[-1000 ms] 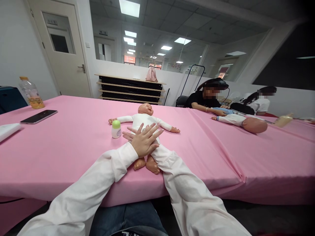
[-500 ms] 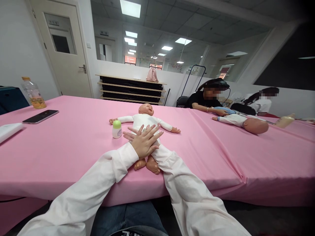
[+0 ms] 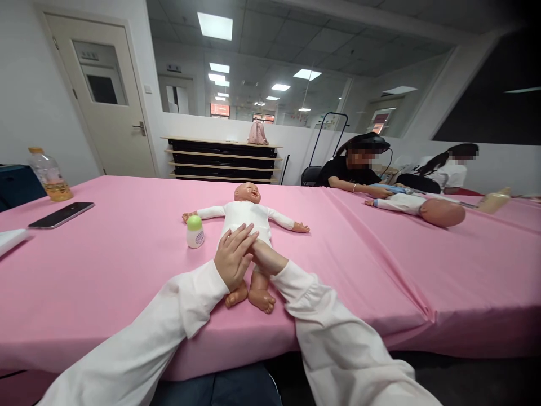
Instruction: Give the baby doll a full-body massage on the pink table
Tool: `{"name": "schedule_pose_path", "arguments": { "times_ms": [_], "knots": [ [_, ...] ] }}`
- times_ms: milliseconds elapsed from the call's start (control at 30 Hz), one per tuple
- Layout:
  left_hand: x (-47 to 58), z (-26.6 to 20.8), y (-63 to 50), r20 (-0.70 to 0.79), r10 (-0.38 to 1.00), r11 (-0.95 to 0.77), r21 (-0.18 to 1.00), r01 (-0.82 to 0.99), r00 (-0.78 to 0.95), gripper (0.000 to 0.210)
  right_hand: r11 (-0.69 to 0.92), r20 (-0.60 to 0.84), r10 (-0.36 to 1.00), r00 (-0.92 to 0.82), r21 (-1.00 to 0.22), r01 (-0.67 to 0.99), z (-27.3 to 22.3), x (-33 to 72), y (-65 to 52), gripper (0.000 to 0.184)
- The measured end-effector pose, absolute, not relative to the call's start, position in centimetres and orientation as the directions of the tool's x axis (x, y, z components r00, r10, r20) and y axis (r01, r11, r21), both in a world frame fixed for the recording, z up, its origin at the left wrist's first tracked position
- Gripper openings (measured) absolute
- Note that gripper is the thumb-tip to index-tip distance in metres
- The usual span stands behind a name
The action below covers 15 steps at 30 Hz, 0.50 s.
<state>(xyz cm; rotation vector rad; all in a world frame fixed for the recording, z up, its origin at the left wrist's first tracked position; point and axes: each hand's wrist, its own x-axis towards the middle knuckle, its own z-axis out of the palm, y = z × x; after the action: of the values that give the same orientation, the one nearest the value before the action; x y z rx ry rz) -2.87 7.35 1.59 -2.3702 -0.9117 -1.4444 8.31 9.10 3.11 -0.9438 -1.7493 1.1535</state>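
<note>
A baby doll (image 3: pixel 245 212) in a white long-sleeved bodysuit lies on its back, arms spread, its bare feet towards me. Above its lower body and legs, my left hand (image 3: pixel 235 255) lies across my right hand (image 3: pixel 269 257). The left fingers are stretched out, fairly close together, and hold nothing. Most of the right hand, fingers included, is hidden beneath the left; its back and wrist show. Whether either hand touches the doll I cannot tell. Beside the doll's left-hand side in view stands a small white bottle (image 3: pixel 195 232) with a green cap.
A pink cloth (image 3: pixel 127 270) covers the table. At left are a phone (image 3: pixel 62 215), a drink bottle (image 3: pixel 51 176) and something white (image 3: pixel 12 241). To the right, a person (image 3: pixel 353 169) in black handles another doll (image 3: pixel 439 212); a lotion bottle (image 3: pixel 494 201) lies tilted beyond it.
The left fingers have gone from widely spread to closer together, and the right fingers are now covered. Both hands have shifted slightly. The camera view has moved a little.
</note>
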Motion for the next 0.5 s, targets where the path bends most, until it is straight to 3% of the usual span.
{"name": "schedule_pose_path", "arguments": {
  "times_ms": [100, 200, 367, 500],
  "knots": [
    [-3.1, 1.1, 8.8, 0.749, 0.627, -0.715, 0.441, 0.543, 0.217, 0.045, 0.142, 0.099, 0.836, -0.54, -0.989, 0.038, 5.2, 12.7, 10.8, 0.034],
    [-3.0, 0.9, 11.4, 0.556, 0.823, -0.545, 0.717, 0.435, 0.114, 0.05, 0.048, 0.068, 0.868, -0.492, -0.997, -0.054, 6.6, 16.4, 13.1, 0.031],
    [-1.7, 2.5, 16.2, 0.471, 0.881, -0.423, 0.82, 0.387, -0.036, 0.052, 0.037, 0.015, 0.922, -0.388, -0.998, 0.05, 6.4, 19.5, 16.7, 0.027],
    [0.3, 4.8, 20.5, 0.314, 0.943, -0.262, 0.904, 0.337, -0.111, 0.054, 0.025, -0.007, 0.948, -0.318, -0.995, 0.096, 6.5, 19.8, 20.2, 0.019]
  ]
}}
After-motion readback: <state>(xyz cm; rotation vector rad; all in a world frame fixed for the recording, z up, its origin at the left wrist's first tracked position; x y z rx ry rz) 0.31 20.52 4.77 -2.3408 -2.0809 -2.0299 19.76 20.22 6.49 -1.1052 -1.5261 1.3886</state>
